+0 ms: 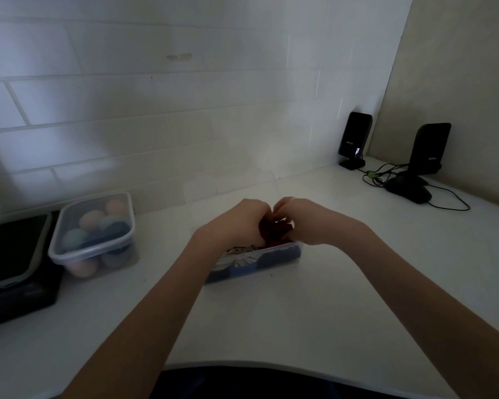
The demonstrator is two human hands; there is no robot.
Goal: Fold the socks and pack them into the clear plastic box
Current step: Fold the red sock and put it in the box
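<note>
I'm seeing both hands, left hand [238, 223] and right hand [306, 223], pinching 1 dark red sock [277, 227] directly above the clear plastic box [260, 262]; its long axis is running left-right, hands equally near.

White counter [314, 312]; wall of off-white tiles [156, 110] with pale grout lines, beige panel [458, 82] at right. Dark red sock [275, 230] bunched between left hand [236, 223] and right hand [306, 220]. Clear plastic box [260, 262] shows blue socks and one white-and-dark striped piece. Lidded clear container [94, 234]: rolled socks in peach, pale teal, dark blue. Black speakers [355, 138]; black cables, one green tie [370, 176]. Black device [15, 266] far left, grey-rimmed.
</note>
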